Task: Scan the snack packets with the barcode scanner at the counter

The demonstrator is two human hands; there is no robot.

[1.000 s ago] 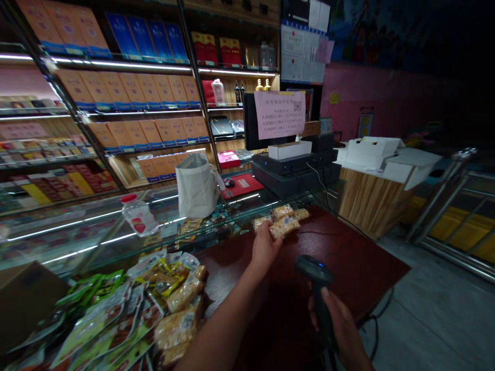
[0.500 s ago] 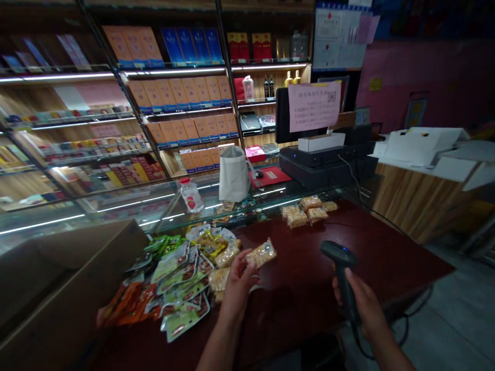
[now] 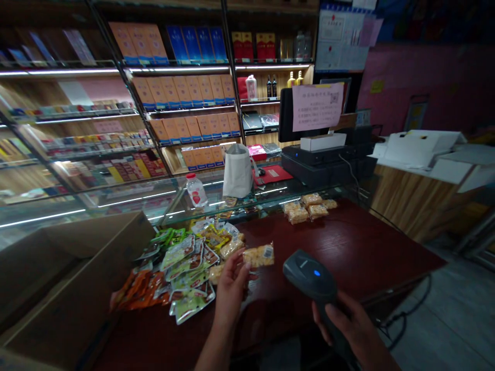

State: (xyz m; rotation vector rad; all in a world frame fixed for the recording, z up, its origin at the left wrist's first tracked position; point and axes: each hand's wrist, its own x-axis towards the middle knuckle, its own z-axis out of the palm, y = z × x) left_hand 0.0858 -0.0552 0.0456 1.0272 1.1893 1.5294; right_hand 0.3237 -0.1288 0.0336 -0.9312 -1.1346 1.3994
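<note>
Dark-red counter [image 3: 356,239] — left hand [image 3: 231,281] pinching a clear-wrapped snack [image 3: 253,257], right hand's [image 3: 351,322] fingers curled round the barcode scanner [image 3: 309,275] — now swung closer!

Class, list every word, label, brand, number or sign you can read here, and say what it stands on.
No text reads clearly.
Pink sign on the monitor: lines of characters, too blurred to quote.
Snack pack in the left hand: barcode, no readable digits.
Scanner in the right hand: pale mark, too small.
Orange boxes: lettering too small.
Wall notices: too small.

Dark grey scanner [image 3: 308,277], pale golden packet [image 3: 257,256]
</note>
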